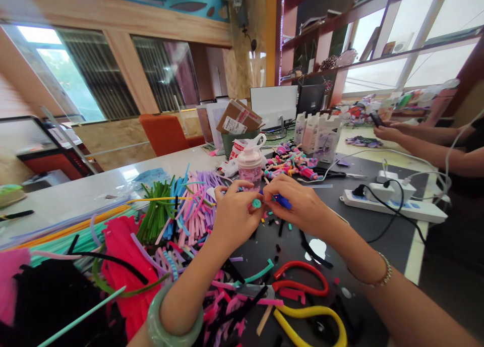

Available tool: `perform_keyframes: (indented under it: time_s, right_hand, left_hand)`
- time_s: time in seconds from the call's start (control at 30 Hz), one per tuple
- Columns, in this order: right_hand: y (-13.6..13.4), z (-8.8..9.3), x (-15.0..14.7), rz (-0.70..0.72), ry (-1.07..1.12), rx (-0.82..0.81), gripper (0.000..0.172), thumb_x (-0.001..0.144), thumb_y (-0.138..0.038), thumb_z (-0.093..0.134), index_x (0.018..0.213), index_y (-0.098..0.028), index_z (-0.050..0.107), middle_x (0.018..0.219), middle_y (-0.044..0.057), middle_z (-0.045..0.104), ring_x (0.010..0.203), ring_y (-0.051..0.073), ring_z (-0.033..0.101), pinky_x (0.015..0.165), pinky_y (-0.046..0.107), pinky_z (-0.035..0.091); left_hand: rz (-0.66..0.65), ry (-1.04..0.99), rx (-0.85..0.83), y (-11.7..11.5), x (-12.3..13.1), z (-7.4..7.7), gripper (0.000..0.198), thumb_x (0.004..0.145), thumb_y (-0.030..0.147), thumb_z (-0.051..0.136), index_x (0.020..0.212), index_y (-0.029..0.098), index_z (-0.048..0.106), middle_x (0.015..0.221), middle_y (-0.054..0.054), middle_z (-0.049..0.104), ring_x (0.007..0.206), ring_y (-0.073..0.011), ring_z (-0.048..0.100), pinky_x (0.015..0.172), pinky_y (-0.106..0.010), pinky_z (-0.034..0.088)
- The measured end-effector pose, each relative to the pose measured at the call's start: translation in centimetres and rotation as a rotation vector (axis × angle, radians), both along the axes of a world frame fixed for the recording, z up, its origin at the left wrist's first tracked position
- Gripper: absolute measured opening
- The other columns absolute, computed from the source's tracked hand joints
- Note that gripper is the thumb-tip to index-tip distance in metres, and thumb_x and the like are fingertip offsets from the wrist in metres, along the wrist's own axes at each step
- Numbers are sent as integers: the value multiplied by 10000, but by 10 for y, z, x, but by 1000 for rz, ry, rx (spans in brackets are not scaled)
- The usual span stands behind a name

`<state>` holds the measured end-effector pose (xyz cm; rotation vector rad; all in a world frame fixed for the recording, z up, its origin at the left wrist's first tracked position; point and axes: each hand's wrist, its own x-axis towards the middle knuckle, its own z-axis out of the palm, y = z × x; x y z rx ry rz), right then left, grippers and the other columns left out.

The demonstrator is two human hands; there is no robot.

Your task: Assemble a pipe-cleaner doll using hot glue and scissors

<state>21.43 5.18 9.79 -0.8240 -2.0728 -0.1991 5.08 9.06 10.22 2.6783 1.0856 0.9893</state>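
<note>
Right now the left hand is pinching a small teal chenille piece in its fingertips, and the right hand is gripping a short blue piece, with the two hands almost touching at the centre of the frame. Both wrists are angling inward, the forearms are coming up from the bottom edge, a jade bangle is sitting on the left wrist, and a chain bracelet is circling the right.

Just left of the hands, cut pink, blue and lilac chenille stems are crowding up against the left hand, with a green bundle beyond them. Below the hands, loose snippets, a red loop and a yellow loop are lying across the dark mat. Ahead, a pink-patterned jar and a heap of colourful chenille figures are standing just past the fingers, with scissors lying to their right.

Open mat is showing to the right of the right hand, up to a white power strip and its cables. At the upper right, a co-worker's hands are working beyond the mat.
</note>
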Motion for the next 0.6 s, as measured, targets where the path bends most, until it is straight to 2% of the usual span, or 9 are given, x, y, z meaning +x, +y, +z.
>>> perform_keyframes:
  time_s: [0.23,0.43,0.6]
  right_hand:
    - [2,-2,0,-9,15,-22,130,874,-94,464,832,-216,472,818,31,589,809,157,538,732,287,461]
    - [6,-6,2,-19,30,-55,122,858,-99,473,821,-215,481,811,30,582,799,155,548,724,281,462]
    - [10,-8,3,-17,40,-81,114,843,-102,479,815,-213,491,802,30,592,796,156,555,719,279,460]
  left_hand:
    - [4,6,-20,2,1,-1,70,768,232,622,772,233,692,919,-47,719,1077,-256,567,886,-502,305]
    - [9,-11,-97,3,4,-3,85,753,222,626,772,225,709,892,-44,710,1017,-261,595,885,-497,357]
    - [-30,-89,-163,7,5,-6,84,724,197,635,731,218,715,838,-34,703,966,-230,615,840,-405,442]
